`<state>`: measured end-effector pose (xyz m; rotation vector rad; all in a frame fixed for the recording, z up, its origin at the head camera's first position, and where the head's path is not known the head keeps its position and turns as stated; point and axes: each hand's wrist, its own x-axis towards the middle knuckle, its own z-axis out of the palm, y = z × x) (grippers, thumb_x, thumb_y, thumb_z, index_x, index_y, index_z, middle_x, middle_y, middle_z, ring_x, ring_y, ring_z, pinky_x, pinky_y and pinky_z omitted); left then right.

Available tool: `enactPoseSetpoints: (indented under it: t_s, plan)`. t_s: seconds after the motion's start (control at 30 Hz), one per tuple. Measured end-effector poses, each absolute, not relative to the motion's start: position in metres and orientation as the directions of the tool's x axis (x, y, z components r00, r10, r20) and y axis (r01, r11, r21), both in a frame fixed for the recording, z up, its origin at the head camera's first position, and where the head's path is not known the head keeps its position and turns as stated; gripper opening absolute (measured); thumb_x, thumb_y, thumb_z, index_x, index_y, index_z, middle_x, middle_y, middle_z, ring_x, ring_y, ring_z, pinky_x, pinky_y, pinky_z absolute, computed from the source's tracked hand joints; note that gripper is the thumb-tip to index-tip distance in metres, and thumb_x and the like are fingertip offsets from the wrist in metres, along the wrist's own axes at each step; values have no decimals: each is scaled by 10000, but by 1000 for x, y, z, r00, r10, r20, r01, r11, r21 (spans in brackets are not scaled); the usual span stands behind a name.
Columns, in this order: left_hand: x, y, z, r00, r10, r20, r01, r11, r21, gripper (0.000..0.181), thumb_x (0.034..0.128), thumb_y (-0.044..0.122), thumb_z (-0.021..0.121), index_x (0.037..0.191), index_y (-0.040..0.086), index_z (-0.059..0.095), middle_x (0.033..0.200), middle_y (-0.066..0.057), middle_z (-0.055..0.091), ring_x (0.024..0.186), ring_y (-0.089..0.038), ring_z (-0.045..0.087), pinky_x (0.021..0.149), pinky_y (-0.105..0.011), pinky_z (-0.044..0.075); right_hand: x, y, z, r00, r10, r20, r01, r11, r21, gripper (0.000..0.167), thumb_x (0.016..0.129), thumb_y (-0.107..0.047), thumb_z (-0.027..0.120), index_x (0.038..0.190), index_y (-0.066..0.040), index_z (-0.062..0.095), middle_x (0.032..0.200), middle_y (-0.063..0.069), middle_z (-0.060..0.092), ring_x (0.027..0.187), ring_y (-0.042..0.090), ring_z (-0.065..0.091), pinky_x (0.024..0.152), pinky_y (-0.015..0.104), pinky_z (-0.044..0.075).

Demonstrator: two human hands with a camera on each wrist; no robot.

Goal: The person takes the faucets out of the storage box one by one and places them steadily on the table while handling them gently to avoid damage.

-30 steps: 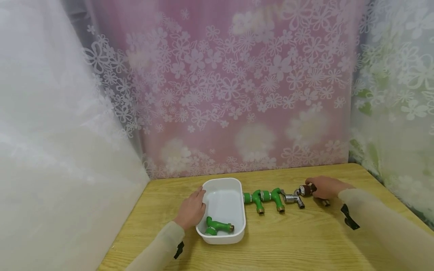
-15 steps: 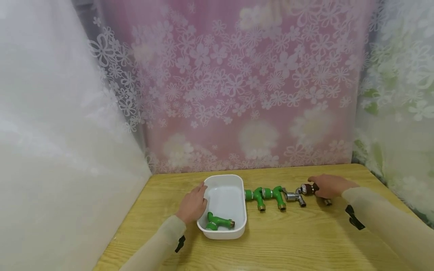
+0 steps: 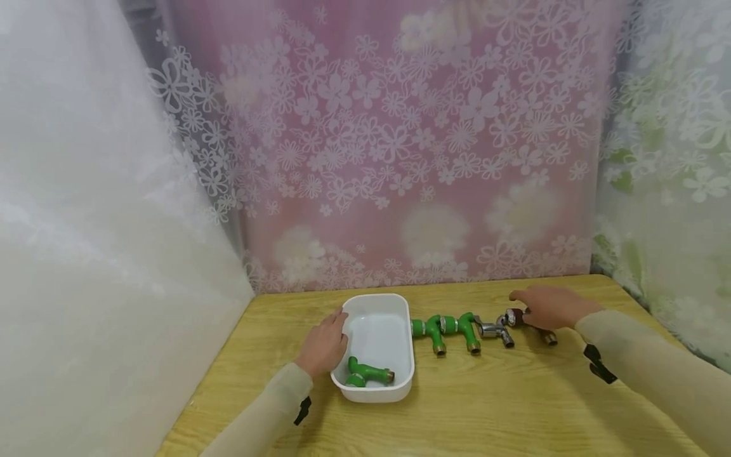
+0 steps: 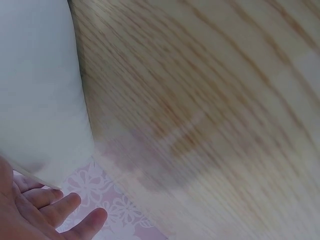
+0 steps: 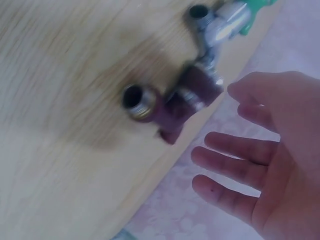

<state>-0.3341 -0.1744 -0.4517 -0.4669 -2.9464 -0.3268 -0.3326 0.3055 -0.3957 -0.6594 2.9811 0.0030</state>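
Note:
My left hand (image 3: pixel 324 346) rests on the left rim of a white plastic tub (image 3: pixel 377 395); its fingers lie loosely extended at the edge. Inside the tub lies one green faucet (image 3: pixel 374 374). My right hand (image 3: pixel 556 307) is over a dark red faucet (image 3: pixel 516 317) at the right end of a row. In the right wrist view, the fingers are spread and apart from the dark red faucet (image 5: pixel 172 110), whose threaded outlet points toward the camera. From head height the hand hides part of that faucet.
Right of the tub, two green faucets (image 3: pixel 436 333) and a chrome faucet (image 3: pixel 495 329) stand in a line, leading to the dark red one. All are on a wooden table (image 3: pixel 485 406). A pink floral curtain (image 3: pixel 422 158) hangs behind it, with pale sheets at both sides.
My right hand has shifted slightly up and left over the dark red faucet, which stays in place. The left hand keeps its place on the tub. The head view has shifted a little.

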Motion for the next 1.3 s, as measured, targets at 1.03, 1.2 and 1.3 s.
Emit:
enactPoseSetpoints:
  t_s: [1.03, 1.2, 1.3]
  plan:
    - [-335, -174, -448, -942, 284, 181, 315, 932, 177, 477, 1013, 178, 493, 1472, 49, 478, 1582, -145, 410, 1374, -338, 499, 1079, -519, 469, -312, 158, -371, -727, -685, -31, -684, 721, 107, 319, 957, -265, 675, 1275, -248, 660, 1148, 20, 709, 948, 191, 680, 657, 359, 567]
    - [-336, -175, -451, -935, 293, 198, 327, 929, 173, 476, 1006, 174, 487, 1462, 38, 487, 1573, -148, 423, 1361, -341, 512, 1068, -517, 480, -309, 135, -372, -697, -716, -41, -716, 692, 97, 327, 958, -256, 668, 1285, -242, 663, 1142, -6, 713, 965, 157, 673, 728, 352, 569]
    - [-335, -175, -453, -936, 296, 192, 330, 928, 176, 481, 1006, 174, 479, 1467, 36, 483, 1575, -147, 421, 1363, -340, 511, 1071, -512, 478, -306, 124, -371, -683, -728, -59, -730, 677, 98, 340, 968, -244, 645, 1307, -231, 659, 1159, -14, 705, 1007, 153, 663, 763, 350, 561]
